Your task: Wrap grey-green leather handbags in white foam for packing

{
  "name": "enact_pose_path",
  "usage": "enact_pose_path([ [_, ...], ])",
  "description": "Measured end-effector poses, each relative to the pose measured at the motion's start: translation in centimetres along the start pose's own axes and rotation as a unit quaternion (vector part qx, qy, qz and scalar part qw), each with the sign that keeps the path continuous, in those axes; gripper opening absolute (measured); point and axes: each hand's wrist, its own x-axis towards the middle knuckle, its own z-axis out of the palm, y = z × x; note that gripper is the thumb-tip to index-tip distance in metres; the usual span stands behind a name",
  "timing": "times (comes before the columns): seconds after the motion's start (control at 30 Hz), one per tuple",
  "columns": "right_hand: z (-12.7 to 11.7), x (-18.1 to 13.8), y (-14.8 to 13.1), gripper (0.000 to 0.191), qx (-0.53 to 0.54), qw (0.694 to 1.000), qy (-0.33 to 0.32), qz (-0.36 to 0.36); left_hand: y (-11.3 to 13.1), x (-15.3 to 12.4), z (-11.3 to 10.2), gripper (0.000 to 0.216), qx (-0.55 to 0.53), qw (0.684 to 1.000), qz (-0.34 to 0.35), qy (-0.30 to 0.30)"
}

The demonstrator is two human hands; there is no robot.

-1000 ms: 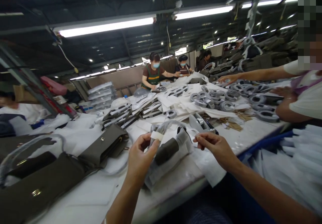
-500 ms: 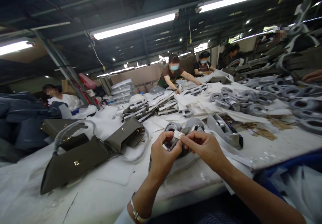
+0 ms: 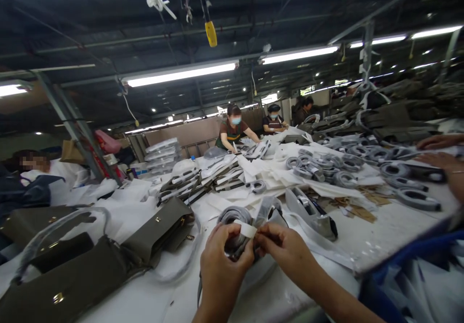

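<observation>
Between my two hands is a coiled strap (image 3: 234, 212), wrapped in grey, clear film. My left hand (image 3: 226, 260) is closed around the near left side of the coil, thumb in front and fingers behind. A short white paper-like strip (image 3: 247, 229) bends across the coil beside my left fingertips. My right hand (image 3: 284, 248) pinches the strip's right end between thumb and fingers; the fingertips partly hide it. Just beyond my right hand stands a grey device like a tape dispenser (image 3: 313, 214).
Dark olive handbags (image 3: 78, 265) lie at left. Film-wrapped coiled straps (image 3: 322, 166) are heaped at right, with brown paper pieces (image 3: 357, 209) nearby. White sheets and stacked parts (image 3: 217, 173) cover the middle. A co-worker (image 3: 234, 129) leans over the far side; another person's hands (image 3: 442, 158) are at right.
My view has shifted, so the bags sit lower and further left. Both hands still hold the coil and strip; more of the white strip shows, curving between the fingertips.
</observation>
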Motion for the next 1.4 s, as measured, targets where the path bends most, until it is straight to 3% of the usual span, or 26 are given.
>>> enact_pose_path([
  [0.1, 0.2, 0.3, 0.3, 0.029, 0.107, 0.994, -0.021, 0.023, 0.3, -0.2, -0.1, 0.013, -0.012, 1.0, -0.012, -0.01],
  [0.27, 0.5, 0.7, 0.6, 0.026, 0.137, 0.99, -0.03, -0.013, 1.0, -0.7, -0.3, 0.013, -0.081, 0.992, -0.096, -0.03],
  [0.63, -0.1, 0.0, 0.8, 0.015, -0.071, 0.994, 0.033, -0.08, 1.5, -0.5, -0.9, 0.014, -0.139, 0.978, -0.141, -0.063],
  [0.8, 0.4, 0.4, 1.4, 0.019, -0.08, 0.987, 0.063, -0.124, 1.9, -1.0, -0.7, 0.014, -0.149, 0.977, -0.135, -0.075],
  [1.0, 1.1, 1.2, 0.7, 0.013, -0.095, 0.991, -0.019, -0.087, 0.9, 0.4, -1.3, 0.021, -0.162, 0.969, -0.164, -0.091],
  [1.07, 0.8, 1.0, 0.5, 0.016, -0.064, 0.997, -0.007, -0.049, 0.3, 0.8, -1.4, 0.026, -0.19, 0.962, -0.182, -0.077],
  [1.2, 0.5, -0.3, -0.4, 0.046, 0.1, 0.994, 0.049, 0.013, -0.1, 1.0, -1.2, 0.027, -0.215, 0.956, -0.188, -0.065],
  [1.3, 1.0, -0.9, -1.3, 0.06, 0.201, 0.979, 0.019, 0.025, 0.5, 0.7, -1.0, 0.024, -0.206, 0.96, -0.174, -0.077],
  [1.4, 1.9, -0.7, -1.8, 0.058, 0.244, 0.97, 0.0, 0.016, 1.1, 0.4, -0.9, 0.022, -0.173, 0.969, -0.154, -0.082],
])
